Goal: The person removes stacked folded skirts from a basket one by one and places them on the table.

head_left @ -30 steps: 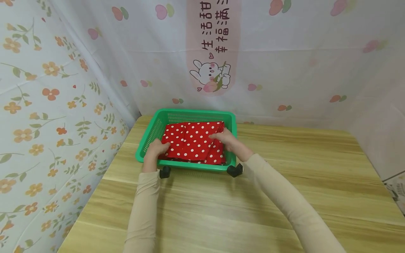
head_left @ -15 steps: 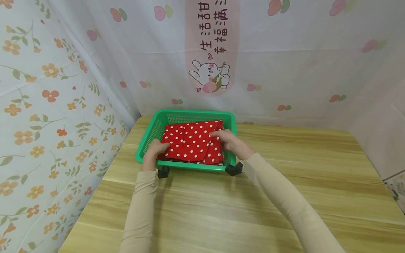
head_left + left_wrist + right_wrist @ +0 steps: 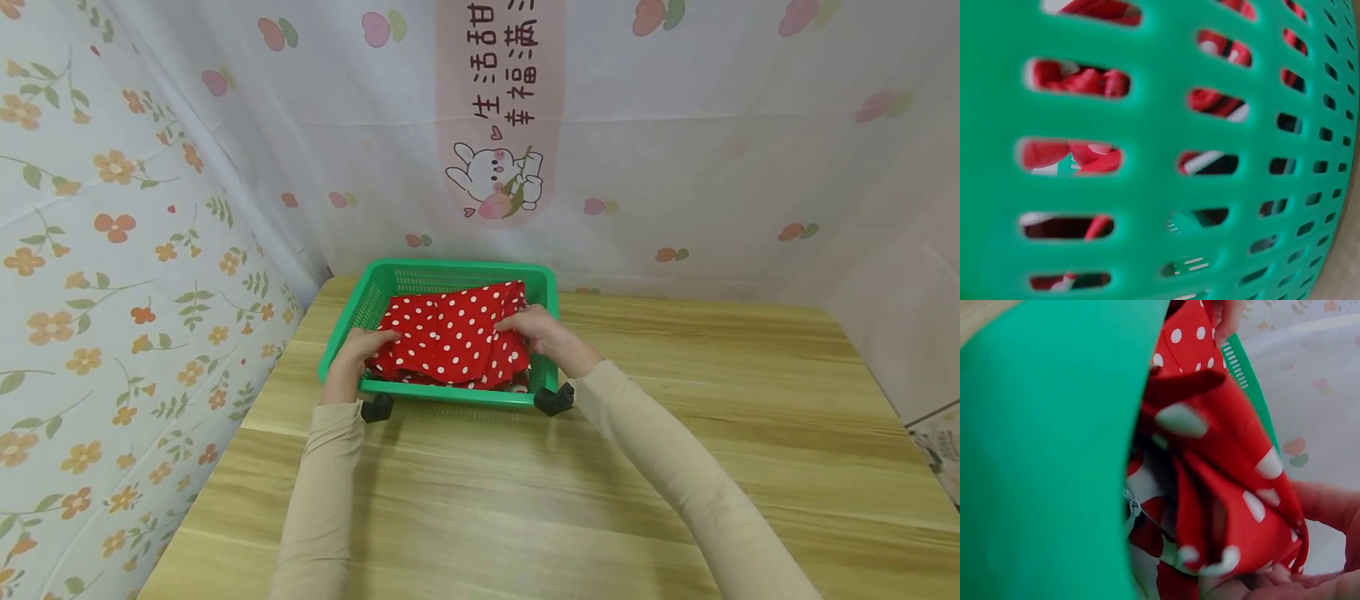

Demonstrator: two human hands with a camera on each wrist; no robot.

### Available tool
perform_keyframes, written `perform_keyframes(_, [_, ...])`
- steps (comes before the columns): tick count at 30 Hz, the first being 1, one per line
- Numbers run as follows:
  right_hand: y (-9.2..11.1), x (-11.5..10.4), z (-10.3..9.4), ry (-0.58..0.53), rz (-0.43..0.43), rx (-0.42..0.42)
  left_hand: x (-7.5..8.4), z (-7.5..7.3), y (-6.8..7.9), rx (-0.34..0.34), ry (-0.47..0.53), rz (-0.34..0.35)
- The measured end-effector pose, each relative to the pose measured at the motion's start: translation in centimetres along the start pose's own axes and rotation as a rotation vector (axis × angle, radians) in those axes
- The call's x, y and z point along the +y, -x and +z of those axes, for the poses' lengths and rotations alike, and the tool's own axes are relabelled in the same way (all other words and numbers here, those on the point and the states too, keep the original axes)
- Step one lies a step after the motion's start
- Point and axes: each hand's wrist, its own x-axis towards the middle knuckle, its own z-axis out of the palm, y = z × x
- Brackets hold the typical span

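A folded red cloth with white polka dots (image 3: 457, 337) lies within a green plastic basket (image 3: 465, 267). My left hand (image 3: 360, 348) grips its left edge, thumb on top and the other fingers hidden beneath. At the opposite end, my right hand (image 3: 546, 332) pinches the cloth's right side. The right wrist view shows the layered folds of the polka-dot cloth (image 3: 1229, 437) between thumb and fingers, raised over another red and white patterned fabric with a zipper pull (image 3: 1133, 503). Through the slots of the basket wall (image 3: 1160, 125), the left wrist view catches red fabric.
The basket stands on a wood-grain table (image 3: 480, 492), close to its back edge. Behind hangs a white curtain (image 3: 675, 150) with a printed rabbit, and a floral curtain (image 3: 112, 292) borders the left side. Black wrist devices (image 3: 555, 400) sit just outside the basket's front rim.
My left hand has shifted left, drawing the cloth's left edge toward the basket's left wall. The cloth's back right corner has risen slightly; my right hand has barely moved.
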Motion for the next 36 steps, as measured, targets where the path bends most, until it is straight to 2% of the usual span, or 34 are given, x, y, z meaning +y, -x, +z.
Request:
perform_keyframes(5, [0.0, 0.1, 0.0, 0.084, -0.017, 0.013, 0.0, 0.1, -0.1, 0.004, 0.007, -0.013])
perform_keyframes(14, [0.4, 0.0, -0.2, 0.161, -0.119, 0.05, 0.6, 0.2, 0.6, 0.008, 0.037, 0.058])
perform_keyframes(24, [1.8, -1.1, -1.8, 0.117, -0.171, -0.015, 2.0, 0.1, 2.0, 0.0, 0.074, 0.146])
perform_keyframes(27, [2.4, -1.4, -2.5, 0.106, -0.191, -0.041, 2.6, 0.3, 2.5, -0.005, 0.08, 0.167])
perform_keyframes(36, [4.4, -2.0, -5.1, 0.071, -0.263, -0.051, 4.6, 1.2, 4.3, -0.008, 0.114, 0.218])
